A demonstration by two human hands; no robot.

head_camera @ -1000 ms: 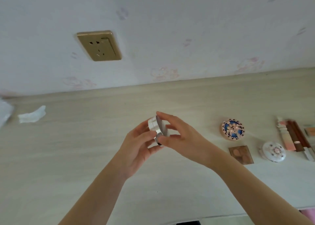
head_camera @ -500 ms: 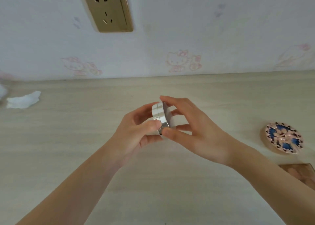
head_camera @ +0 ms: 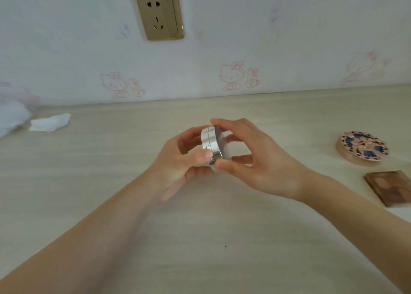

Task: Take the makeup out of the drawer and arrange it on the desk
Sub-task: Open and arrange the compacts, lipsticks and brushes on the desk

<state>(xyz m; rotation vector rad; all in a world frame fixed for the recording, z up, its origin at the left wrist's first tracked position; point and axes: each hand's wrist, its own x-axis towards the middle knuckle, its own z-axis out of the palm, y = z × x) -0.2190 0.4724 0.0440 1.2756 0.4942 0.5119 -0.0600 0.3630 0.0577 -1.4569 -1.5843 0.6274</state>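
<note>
both hands pinching a round silver-rimmed white compact [head_camera: 213, 148] on edge above the pale wood desk [head_camera: 111, 182]; left hand [head_camera: 184, 160] steadies, right hand [head_camera: 255, 160] grips the lid, probably checking it

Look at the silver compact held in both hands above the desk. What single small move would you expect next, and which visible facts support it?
Probably lowering the silver compact flat onto the bare desk, left of the floral compact. Both the left hand and right hand pinch it on edge in the air, closed, while the floral one and the brown palette already lie arranged at the right.
</note>
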